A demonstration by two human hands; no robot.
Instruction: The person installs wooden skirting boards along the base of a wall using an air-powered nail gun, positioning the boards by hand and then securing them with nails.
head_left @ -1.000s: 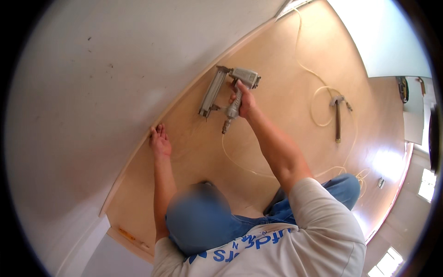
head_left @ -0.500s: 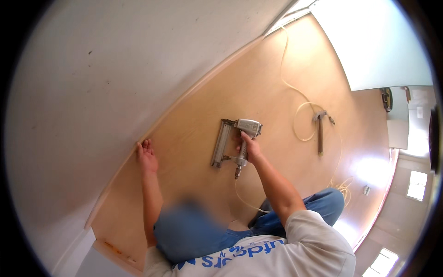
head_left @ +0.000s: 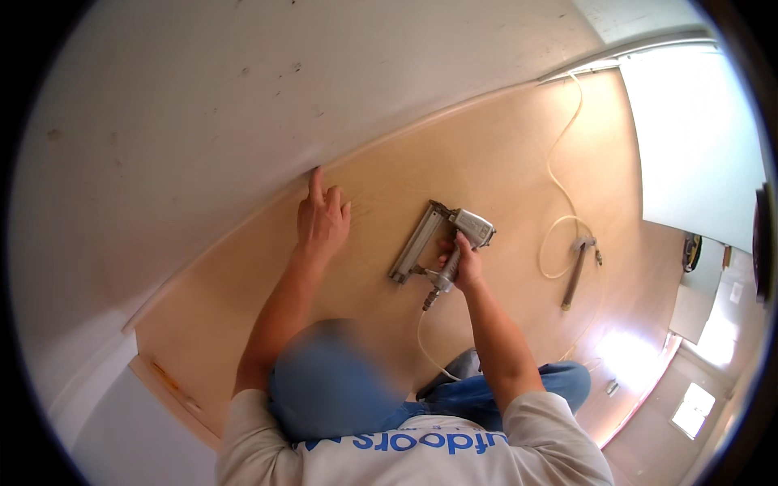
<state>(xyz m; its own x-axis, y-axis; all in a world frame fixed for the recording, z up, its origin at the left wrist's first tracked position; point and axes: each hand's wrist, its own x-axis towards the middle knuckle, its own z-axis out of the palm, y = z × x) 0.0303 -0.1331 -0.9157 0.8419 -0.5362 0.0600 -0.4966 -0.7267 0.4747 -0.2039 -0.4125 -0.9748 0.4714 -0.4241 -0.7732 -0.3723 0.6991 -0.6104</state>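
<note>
My right hand (head_left: 467, 266) is wrapped round the handle of a silver pneumatic nail gun (head_left: 476, 227), held above the light wooden floor (head_left: 486, 154). Its long magazine slants down to the left, and a thin yellowish air hose (head_left: 421, 332) runs from the fitting at the handle's end. My left hand (head_left: 322, 219) has its index finger stretched out, the tip at the thin wooden strip (head_left: 243, 219) along the foot of the white wall (head_left: 178, 146). The other fingers are partly bent, and nothing shows in that hand.
A hammer (head_left: 576, 275) lies on the floor at right, beside a loop of hose (head_left: 545, 257). Far right stands a white panel (head_left: 697, 138), with a black and yellow object (head_left: 691, 253) near its lower edge. A thin orange stick (head_left: 165, 376) lies near the floor's left edge.
My left hand has moved farther along the strip, away from me, its index finger now extended. The nail gun stays in my right hand, tilted more. The whole view has shifted.
</note>
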